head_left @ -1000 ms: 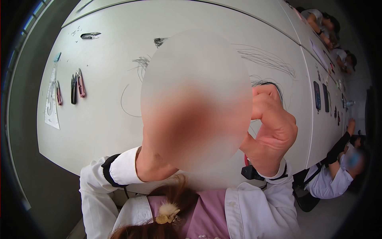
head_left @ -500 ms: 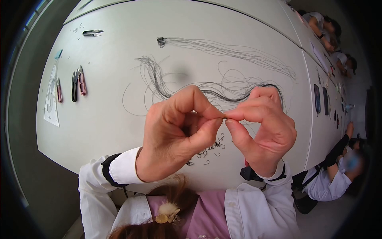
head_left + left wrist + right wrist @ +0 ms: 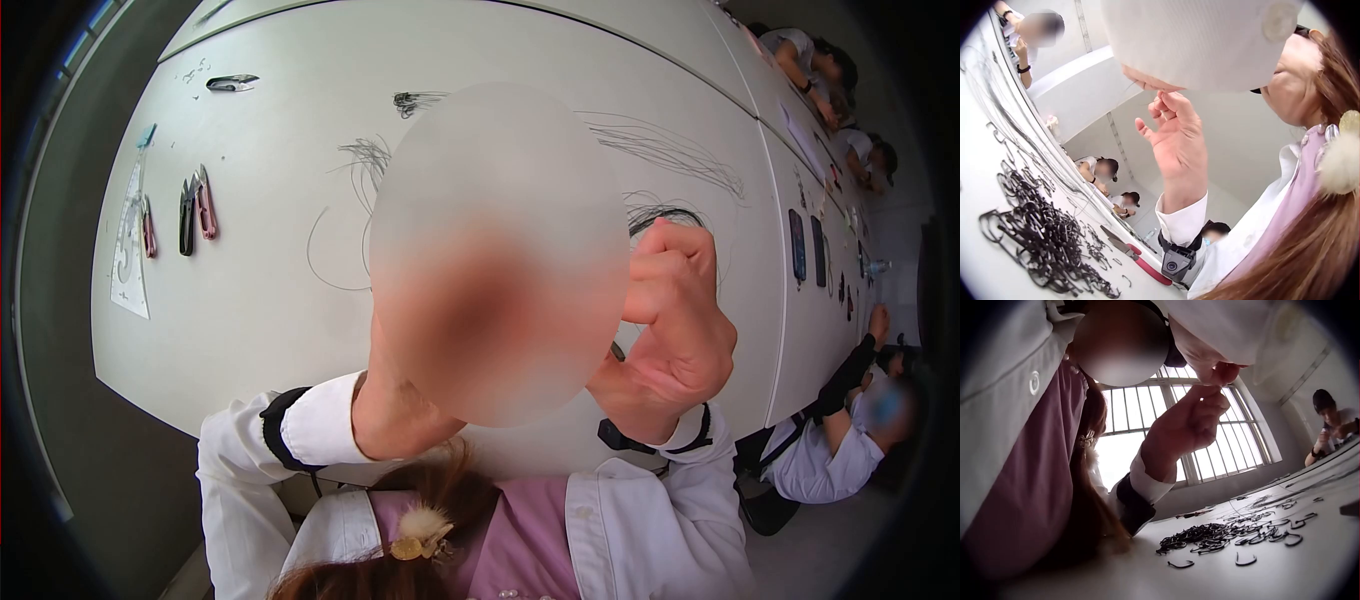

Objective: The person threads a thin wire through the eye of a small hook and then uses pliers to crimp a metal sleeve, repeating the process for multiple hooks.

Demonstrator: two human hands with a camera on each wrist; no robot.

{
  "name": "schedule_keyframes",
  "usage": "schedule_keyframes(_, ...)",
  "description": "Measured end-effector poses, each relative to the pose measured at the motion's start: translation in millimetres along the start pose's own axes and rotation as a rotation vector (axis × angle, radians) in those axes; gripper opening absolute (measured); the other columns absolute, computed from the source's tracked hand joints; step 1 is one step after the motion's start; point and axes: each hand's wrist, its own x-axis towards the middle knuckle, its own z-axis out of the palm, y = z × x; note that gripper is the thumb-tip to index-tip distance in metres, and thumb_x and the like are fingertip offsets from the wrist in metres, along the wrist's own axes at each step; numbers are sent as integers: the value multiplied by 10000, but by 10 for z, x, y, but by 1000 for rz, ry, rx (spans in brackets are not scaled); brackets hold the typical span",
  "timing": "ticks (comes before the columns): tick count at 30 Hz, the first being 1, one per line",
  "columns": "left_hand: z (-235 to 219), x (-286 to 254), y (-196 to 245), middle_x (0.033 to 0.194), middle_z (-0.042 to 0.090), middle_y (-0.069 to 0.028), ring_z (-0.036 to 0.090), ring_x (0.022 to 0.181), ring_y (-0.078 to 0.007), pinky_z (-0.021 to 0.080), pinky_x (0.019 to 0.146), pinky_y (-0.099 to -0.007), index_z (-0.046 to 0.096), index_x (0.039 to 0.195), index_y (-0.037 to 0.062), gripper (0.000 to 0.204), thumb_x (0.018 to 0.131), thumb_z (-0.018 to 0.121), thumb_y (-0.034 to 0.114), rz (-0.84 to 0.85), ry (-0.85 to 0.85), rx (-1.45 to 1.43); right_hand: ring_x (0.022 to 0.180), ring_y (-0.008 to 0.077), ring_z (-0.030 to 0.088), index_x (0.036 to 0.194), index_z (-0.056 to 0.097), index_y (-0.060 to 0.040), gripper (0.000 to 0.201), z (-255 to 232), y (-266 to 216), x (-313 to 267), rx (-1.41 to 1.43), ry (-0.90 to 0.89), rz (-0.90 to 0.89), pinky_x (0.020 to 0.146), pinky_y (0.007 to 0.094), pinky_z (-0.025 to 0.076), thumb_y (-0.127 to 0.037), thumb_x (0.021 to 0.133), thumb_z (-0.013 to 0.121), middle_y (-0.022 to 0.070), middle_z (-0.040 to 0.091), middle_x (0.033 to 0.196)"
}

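A blurred oval hides most of my left hand (image 3: 405,415) in the head view. In the right wrist view, the left hand (image 3: 1179,437) is raised with curled fingers, its fingertips meeting those of my right hand (image 3: 1219,372). My right hand (image 3: 1179,150) has thumb and forefinger together against the left fingertips in the left wrist view. A thin strand sticks out beside the left fingers; what both hands pinch is tiny and I cannot tell its exact shape. Below them lies a pile of black fish hooks (image 3: 1041,240). Dark fishing line (image 3: 665,160) lies beyond the hands.
Red-handled pliers (image 3: 1141,259) lie beside the hooks. At the left of the table (image 3: 270,330) are black thread snips (image 3: 187,220), pink thread snips (image 3: 206,210) and a clear set square (image 3: 130,270). Phones (image 3: 797,245) lie at the right, where other people sit.
Half a second ago both hands visibly pinched a small dark thing between their fingertips. The left wrist has shifted slightly right; the right hand has turned a little and moved slightly left.
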Motion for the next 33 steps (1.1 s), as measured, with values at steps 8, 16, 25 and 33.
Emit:
schedule_keyframes(8, 0, 44, -21, 774, 512, -11, 430, 665, -47, 354, 588, -183, 522, 814, 20, 56, 810, 577, 11, 31, 140, -169, 825, 179, 543, 821, 659, -49, 234, 79, 0, 73, 430, -58, 349, 738, 291, 415, -68, 608, 754, 36, 619, 846)
schedule_keyframes(16, -5, 40, -7, 775, 509, 0, 423, 656, -30, 346, 571, -171, 527, 820, 22, 48, 816, 566, -5, -14, 164, -218, 771, 160, 509, 762, 676, -63, 174, 95, 14, -32, 483, -179, 405, 722, 278, 394, -48, 615, 767, 15, 606, 793)
schedule_keyframes(25, -2, 41, -51, 785, 522, -12, 458, 676, -36, 368, 585, -177, 540, 831, -6, 97, 796, 565, -92, 52, 172, -7, 730, 155, 436, 759, 680, -153, 209, 22, -186, -91, -491, 11, -216, 839, 421, 334, -98, 561, 721, -51, 568, 815)
schedule_keyframes(33, -14, 44, -20, 705, 530, -7, 450, 601, -33, 362, 529, -181, 559, 786, -22, 75, 792, 577, -95, 173, 51, 279, 727, 180, 388, 833, 688, -177, 187, -133, -131, 0, -582, 45, -329, 845, 378, 341, -99, 666, 724, -44, 562, 831)
